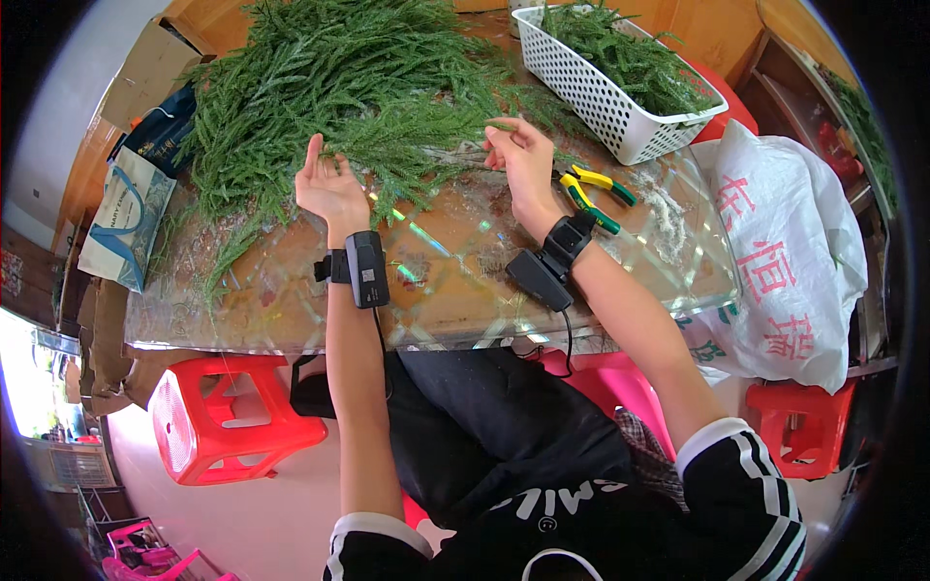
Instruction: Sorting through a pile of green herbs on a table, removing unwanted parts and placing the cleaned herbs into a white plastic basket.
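The green sprig (412, 136) lies crosswise between both hands: right hand (523, 160) pinching one end, left hand (331, 189) open (palm up) beside the other.

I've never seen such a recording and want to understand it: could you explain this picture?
There is no robot, just a person's bare left hand and right hand, with a dark box strapped at each wrist. A wide fisheye camera on the person's head looks down, bending straight edges. On the table are a heap of greenery, pliers with yellow and green handles, and a white basket holding more sprigs. The right fingers seem to pinch a green branch; the left hand is loosely open beside it.
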Demonstrator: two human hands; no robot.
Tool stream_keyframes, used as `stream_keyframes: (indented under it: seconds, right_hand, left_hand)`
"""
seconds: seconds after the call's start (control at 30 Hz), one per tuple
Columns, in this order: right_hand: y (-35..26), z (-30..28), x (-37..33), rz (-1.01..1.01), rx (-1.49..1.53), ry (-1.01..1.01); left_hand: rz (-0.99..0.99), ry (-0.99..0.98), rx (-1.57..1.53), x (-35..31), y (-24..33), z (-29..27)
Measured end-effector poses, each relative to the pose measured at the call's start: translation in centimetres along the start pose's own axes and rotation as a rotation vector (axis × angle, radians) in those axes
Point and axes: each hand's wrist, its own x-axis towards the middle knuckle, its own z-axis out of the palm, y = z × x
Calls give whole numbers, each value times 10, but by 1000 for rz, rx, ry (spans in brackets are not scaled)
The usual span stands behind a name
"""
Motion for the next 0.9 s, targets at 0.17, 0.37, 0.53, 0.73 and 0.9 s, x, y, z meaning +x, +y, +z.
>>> stream_keyframes:
  seconds: [0.17,0.37,0.53,0.73,0.9]
  right_hand:
    - [-1,0,0,7,-17,10]
    - [0,1,0,-4,-24,-7]
    - [0,1,0,-8,-30,-15]
    - [0,0,0,2,-18,-17]
    - [0,0,-1,8,-26,-7]
  left_hand:
    - [-68,75,-54,5,1,-5]
    - [-62,78,-54,5,1,-6]
    - [-90,89,-79,7,1,-9]
    - [-100,92,-86,6,0,-9]
    - [-114,110,-97,5,1,-9]
